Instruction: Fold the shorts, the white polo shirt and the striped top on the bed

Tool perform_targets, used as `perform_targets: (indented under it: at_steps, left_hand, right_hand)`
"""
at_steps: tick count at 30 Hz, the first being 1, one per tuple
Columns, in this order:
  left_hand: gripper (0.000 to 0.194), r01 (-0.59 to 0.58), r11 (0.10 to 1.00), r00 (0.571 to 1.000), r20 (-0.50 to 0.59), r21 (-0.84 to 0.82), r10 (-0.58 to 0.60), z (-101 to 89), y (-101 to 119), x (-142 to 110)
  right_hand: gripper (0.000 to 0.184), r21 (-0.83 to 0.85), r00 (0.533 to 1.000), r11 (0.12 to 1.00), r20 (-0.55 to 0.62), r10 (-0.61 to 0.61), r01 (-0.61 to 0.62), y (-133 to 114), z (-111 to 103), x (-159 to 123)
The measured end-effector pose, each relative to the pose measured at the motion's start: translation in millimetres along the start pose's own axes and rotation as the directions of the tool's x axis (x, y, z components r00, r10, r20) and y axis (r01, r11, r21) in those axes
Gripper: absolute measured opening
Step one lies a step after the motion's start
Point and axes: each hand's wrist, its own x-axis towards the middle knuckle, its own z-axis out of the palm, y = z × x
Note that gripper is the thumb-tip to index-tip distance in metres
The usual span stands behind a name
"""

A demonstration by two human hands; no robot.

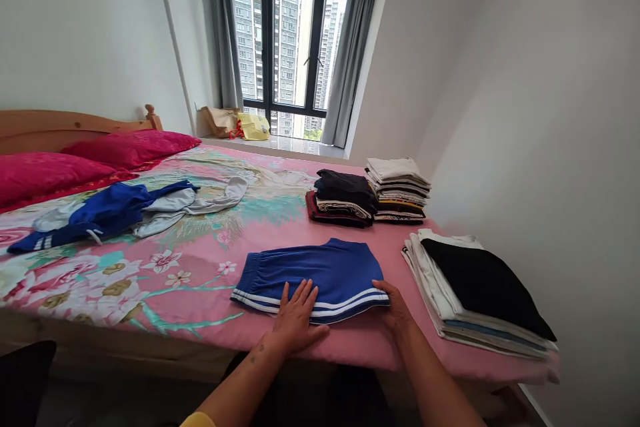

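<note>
A pair of blue shorts (320, 270) with white side stripes lies folded in half near the bed's front edge, waistband to the left. Flat on the striped side rests my left hand (297, 320), fingers stretched out. My right hand (396, 310) grips the leg hem at the right end, with its thumb on top and the other fingers hidden beneath. To the right of that hand is a stack of folded clothes (465, 280), white layers with a black piece on top.
Two more folded stacks, a dark pile (343, 197) and a taller mixed pile (399, 190), stand farther back. Crumpled blue and grey clothes (125, 207) lie on the left of the pink floral bed sheet (200, 280). Red pillows (135, 147) are by the headboard; bags (253, 125) sit at the window.
</note>
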Motion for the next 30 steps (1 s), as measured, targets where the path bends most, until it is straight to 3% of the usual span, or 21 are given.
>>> perform_targets:
  at_steps: [3, 5, 6, 9, 10, 12, 14, 17, 20, 22, 24, 26, 28, 30]
  left_hand:
    - [0.08, 0.01, 0.975, 0.999, -0.038, -0.223, -0.019, 1.0, 1, -7]
    - [0.073, 0.089, 0.862, 0.986, -0.076, -0.499, -0.145, -1.2, -1, -8]
    - [0.07, 0.128, 0.738, 0.964, -0.091, -0.662, -0.249, -4.6, -5, -8]
    - [0.066, 0.098, 0.179, 0.829, -0.019, -0.979, -0.559, -27.4, -25, -6]
    - [0.066, 0.054, 0.025, 0.784, 0.027, -0.998, -0.62, -38.4, -36, -7]
    - [0.067, 0.009, -0.171, 0.728, 0.124, -0.985, -0.675, -61.5, -57, -13]
    - [0.071, 0.004, -0.276, 0.713, 0.197, -0.961, -0.673, -80.0, -77, -24]
    - [0.071, 0.037, -0.341, 0.748, 0.252, -0.939, -0.614, -90.1, -95, -41]
    - [0.058, 0.111, -0.349, 0.753, 0.308, -0.931, -0.582, -83.1, -103, -49]
    - [0.04, 0.145, -0.352, 0.735, 0.339, -0.925, -0.587, -76.7, -106, -49]
    - [0.021, 0.157, -0.345, 0.724, 0.345, -0.925, -0.598, -73.6, -109, -47]
    - [0.017, 0.158, -0.329, 0.713, 0.338, -0.931, -0.614, -75.2, -112, -45]
    - [0.027, 0.16, -0.309, 0.709, 0.327, -0.938, -0.625, -80.5, -115, -45]
    - [0.035, 0.166, -0.286, 0.721, 0.314, -0.944, -0.618, -87.7, -116, -46]
  right_hand:
    - [0.02, 0.022, 0.998, 1.0, 0.056, 0.02, -0.021, -11, 27, 13]
    - [0.019, 0.011, 0.993, 1.0, 0.116, 0.024, -0.026, -18, 53, 21]
    - [0.019, -0.003, 0.988, 1.0, 0.151, 0.025, -0.025, -20, 70, 25]
    - [0.029, -0.047, 0.966, 0.999, 0.259, 0.02, -0.009, -17, 131, 32]
    - [0.038, -0.076, 0.954, 0.997, 0.298, 0.021, 0.002, -11, 153, 33]
    - [0.059, -0.18, 0.923, 0.983, 0.382, 0.046, 0.025, 10, 195, 34]
    - [0.078, -0.33, 0.887, 0.943, 0.444, 0.125, 0.032, 41, 230, 34]
    - [0.095, -0.566, 0.836, 0.824, 0.449, 0.315, -0.006, 93, 260, 29]
    - [0.093, -0.648, 0.816, 0.761, 0.438, 0.378, -0.005, 126, 266, 20]
    - [0.08, -0.611, 0.831, 0.789, 0.471, 0.297, 0.064, 127, 261, 12]
    - [0.058, -0.573, 0.866, 0.788, 0.489, 0.106, 0.227, 115, 247, 3]
    - [0.041, -0.58, 0.878, 0.694, 0.45, -0.164, 0.427, 99, 224, -7]
    - [0.044, -0.631, 0.842, 0.558, 0.381, -0.382, 0.539, 90, 192, -17]
    - [0.057, -0.703, 0.806, 0.433, 0.354, -0.474, 0.563, 95, 157, -27]
